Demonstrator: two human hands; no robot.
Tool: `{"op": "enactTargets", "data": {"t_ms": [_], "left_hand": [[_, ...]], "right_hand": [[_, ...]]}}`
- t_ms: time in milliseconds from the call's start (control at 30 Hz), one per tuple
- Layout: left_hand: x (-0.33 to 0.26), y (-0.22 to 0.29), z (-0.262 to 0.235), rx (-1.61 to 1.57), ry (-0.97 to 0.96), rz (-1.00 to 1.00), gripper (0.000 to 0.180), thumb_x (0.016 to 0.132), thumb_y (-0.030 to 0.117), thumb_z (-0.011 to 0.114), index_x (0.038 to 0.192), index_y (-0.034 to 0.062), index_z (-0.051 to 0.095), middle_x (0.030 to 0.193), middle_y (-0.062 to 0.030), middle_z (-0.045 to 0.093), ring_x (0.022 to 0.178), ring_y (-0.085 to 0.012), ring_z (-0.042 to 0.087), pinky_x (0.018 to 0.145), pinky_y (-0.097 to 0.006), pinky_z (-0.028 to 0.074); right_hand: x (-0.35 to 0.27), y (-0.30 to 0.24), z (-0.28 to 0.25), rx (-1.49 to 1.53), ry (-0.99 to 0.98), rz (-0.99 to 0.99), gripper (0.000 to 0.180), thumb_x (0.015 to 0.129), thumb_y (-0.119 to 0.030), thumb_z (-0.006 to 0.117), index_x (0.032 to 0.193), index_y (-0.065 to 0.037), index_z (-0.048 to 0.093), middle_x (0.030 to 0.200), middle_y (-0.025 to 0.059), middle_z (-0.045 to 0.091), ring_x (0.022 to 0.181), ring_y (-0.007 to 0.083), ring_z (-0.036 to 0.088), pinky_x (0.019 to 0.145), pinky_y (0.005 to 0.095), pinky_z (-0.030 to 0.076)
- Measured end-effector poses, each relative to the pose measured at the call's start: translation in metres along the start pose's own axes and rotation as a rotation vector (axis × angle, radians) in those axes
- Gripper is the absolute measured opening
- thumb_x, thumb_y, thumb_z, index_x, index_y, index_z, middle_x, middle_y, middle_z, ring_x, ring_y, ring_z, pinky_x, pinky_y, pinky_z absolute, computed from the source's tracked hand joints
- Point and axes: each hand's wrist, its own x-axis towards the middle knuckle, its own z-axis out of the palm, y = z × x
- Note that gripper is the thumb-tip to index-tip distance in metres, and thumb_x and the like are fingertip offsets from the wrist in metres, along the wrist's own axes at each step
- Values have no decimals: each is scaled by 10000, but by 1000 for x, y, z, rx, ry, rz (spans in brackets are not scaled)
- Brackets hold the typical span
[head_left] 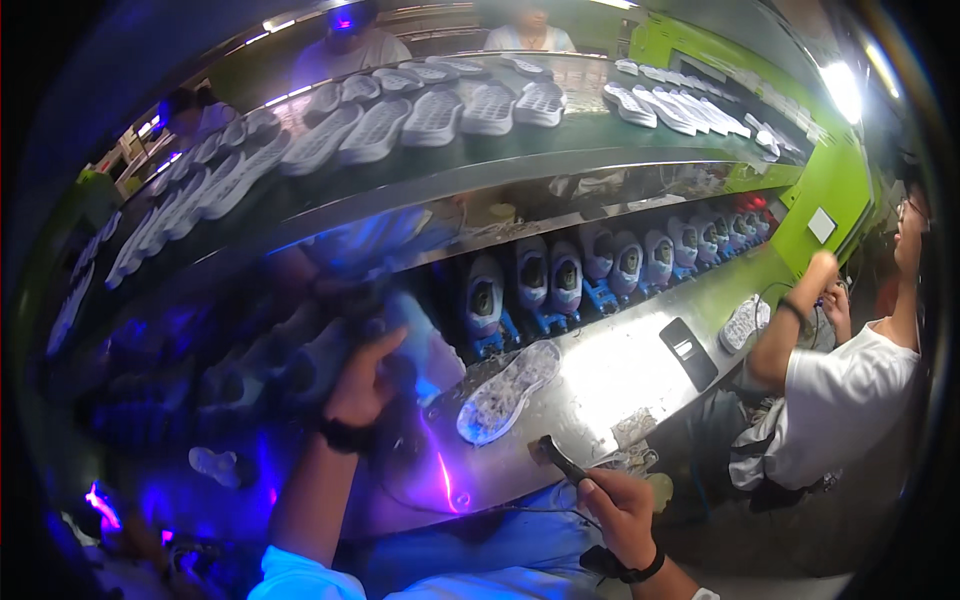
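A pale shoe piece (428,352), blurred and tinged blue by the light, is held up over the worktop (610,375) in the left hand (364,388). The left fingers close around its near side, thumb uppermost; the far fingertips are hidden, so how they sit against the piece cannot be told.

Just beside it, to the right, a whitish sole (510,393) lies on the worktop, tilted at a slant, its surface patchy and translucent – neither hand touches it. Below and to the right of the sole, the right hand (622,508) has its fingers curled shut around the dark handle of a brush (563,461), leaving little gap; the brush head points up and left, apart from the sole. Both wrists wear dark bands.

Farther right on the worktop lie a dark phone (688,354) and another pale sole (745,323). Behind, a row of pale shoes (627,262) stands on blue holders (601,297) under a long shelf, running off toward a green machine panel (822,212). White soles (434,116) line the shelf (590,140) above. At the right, a co-worker in a white shirt (850,400) has both hands raised close together – what they hold is unclear.
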Motion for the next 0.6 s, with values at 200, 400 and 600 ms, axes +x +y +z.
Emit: {"op": "enactTargets", "data": {"t_ms": [200, 400, 600], "left_hand": [[-147, 50, -41, -40, 117, 8, 409, 956, 143, 687, 1333, 17, 593, 1247, -103, 666, 1161, -248, 646, 1032, -398, 501], [-232, 60, -23, 376, 322, 192, 727, 719, 117, 923, 1350, 0, 580, 1184, -138, 689, 1098, -281, 686, 948, -422, 555], [-284, 46, -11, 1006, 343, 413, 767, 661, 96, 910, 1344, 28, 569, 1243, -163, 658, 1203, -345, 627, 1079, -465, 477]], "right_hand": [[-13, -4, 49, -31, -153, -5, 221, 964, -136, 760, 1074, 55, 756, 749, 34, 690, 666, 66, 579, 594, 256, 449], [-17, 11, 103, -122, -328, 92, 271, 1002, -236, 719, 1022, 33, 751, 651, 29, 587, 632, 71, 503, 576, 280, 425], [-18, 27, 148, -154, -436, 182, 286, 1022, -227, 692, 959, 48, 737, 725, -5, 627, 695, 58, 534, 624, 255, 421]]}}
